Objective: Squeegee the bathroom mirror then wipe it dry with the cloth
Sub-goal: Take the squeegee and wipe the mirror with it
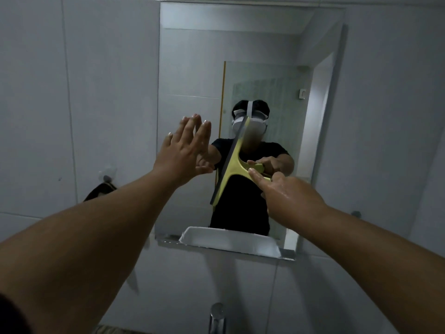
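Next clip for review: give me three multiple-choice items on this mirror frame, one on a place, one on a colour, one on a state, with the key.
1. Where is the squeegee blade?
A. On the mirror, near its middle
B. In the sink
C. On the wall hook

2. What colour is the squeegee body?
A. Red
B. Yellow-green
C. Blue

3. What is the left hand doing?
A. Holding a cloth
B. Turning the tap
C. Open and empty, fingers spread, at the mirror's left edge

Key:
1 A: the blade lies tilted against the glass, in front of the reflected person.
2 B: the frame and handle are yellow-green, with a dark blade strip.
3 C: the palm faces the glass and holds nothing, while the right hand has its grip on the handle.
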